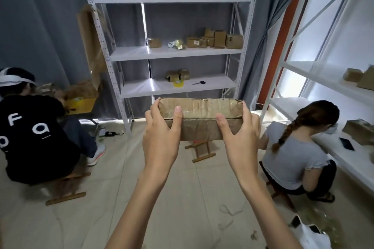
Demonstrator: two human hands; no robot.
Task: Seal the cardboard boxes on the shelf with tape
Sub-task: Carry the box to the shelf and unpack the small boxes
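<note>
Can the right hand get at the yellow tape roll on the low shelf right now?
Probably not yet. The right hand and the left hand both hold the cardboard box, and the tape roll lies farther back on the shelf, with nothing blocking it.

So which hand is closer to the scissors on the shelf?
Right. The right hand is below the scissors, just right; the left hand sits farther left.

Single head-worn view, forward and downward, near the hands (202,127), facing shelving (172,52).
</note>
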